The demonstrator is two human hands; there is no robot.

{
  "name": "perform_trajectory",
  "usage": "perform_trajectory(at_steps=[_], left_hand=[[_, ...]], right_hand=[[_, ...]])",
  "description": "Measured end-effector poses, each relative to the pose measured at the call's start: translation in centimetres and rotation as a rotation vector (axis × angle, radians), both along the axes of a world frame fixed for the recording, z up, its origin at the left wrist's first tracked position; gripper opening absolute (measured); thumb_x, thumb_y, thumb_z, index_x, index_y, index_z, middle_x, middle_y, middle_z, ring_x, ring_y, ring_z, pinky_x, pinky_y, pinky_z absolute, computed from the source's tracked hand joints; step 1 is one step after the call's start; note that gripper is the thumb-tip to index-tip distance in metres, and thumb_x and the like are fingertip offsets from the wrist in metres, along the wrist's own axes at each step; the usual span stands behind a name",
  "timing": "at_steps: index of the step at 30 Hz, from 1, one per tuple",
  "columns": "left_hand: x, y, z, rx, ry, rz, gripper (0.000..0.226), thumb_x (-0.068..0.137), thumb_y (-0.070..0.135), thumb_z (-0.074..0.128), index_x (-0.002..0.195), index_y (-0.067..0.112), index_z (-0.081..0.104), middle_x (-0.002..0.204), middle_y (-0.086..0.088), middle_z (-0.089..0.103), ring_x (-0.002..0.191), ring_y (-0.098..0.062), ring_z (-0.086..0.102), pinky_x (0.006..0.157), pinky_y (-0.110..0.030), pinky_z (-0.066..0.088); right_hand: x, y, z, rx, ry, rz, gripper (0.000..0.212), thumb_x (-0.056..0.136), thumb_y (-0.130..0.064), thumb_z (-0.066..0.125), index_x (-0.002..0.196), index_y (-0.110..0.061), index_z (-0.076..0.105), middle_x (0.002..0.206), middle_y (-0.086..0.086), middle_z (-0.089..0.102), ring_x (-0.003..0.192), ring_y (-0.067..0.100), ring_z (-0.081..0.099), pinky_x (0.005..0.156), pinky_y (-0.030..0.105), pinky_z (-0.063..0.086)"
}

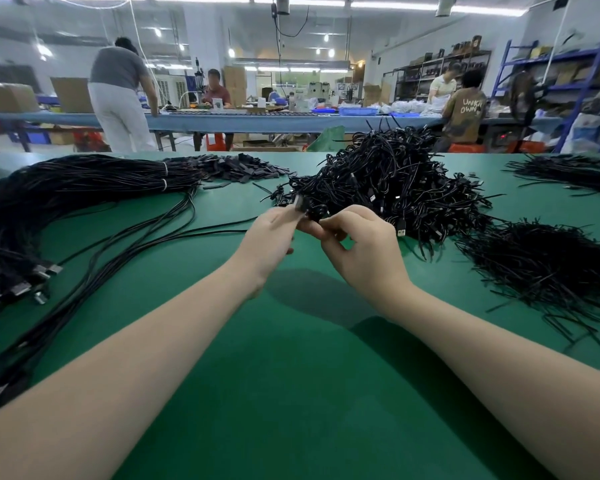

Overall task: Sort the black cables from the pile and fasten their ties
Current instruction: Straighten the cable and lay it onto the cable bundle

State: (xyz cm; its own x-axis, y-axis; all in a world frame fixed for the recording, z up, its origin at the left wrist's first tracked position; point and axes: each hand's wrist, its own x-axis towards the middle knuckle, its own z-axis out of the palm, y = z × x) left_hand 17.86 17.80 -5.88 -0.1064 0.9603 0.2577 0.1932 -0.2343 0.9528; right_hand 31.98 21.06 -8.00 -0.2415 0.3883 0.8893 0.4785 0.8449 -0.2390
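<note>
Stretching across your whole view, the green surface [291, 393] carries black cabling on every side. At your left a long bundle of straight cables [84, 188], banded with pale ties, curves back toward you and ends in metal plugs. Straight ahead rises the tangled pile of black cables [392, 174], the largest heap near your hands. At your right lies a loose mound of black ties [548, 265], with another spread of cables [568, 171] well beyond it. Small black pieces [243, 169] are scattered behind the bundle. At the near edge of the pile, your left hand [274, 237] pinches a coiled black cable [310, 211] by its plug end, while your right hand [364, 247] grips the same coil, fingers curled round it. Your knuckles hide most of it.
</note>
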Motion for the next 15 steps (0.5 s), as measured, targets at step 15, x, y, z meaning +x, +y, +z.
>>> perform_trajectory(at_steps=[15], left_hand=[[0.41,0.42,-0.90,0.053,-0.017,0.016,0.033,0.095,0.021,0.039,0.084,0.033,0.069,0.083,0.004,0.063,0.069,-0.012,0.058,0.055,-0.022,0.040]], right_hand=[[0.11,-0.10,0.07,-0.049,-0.082,-0.024,0.007,0.082,0.000,0.065,0.077,0.002,0.069,0.070,0.013,0.062,0.066,0.032,0.057,0.056,0.044,0.049]])
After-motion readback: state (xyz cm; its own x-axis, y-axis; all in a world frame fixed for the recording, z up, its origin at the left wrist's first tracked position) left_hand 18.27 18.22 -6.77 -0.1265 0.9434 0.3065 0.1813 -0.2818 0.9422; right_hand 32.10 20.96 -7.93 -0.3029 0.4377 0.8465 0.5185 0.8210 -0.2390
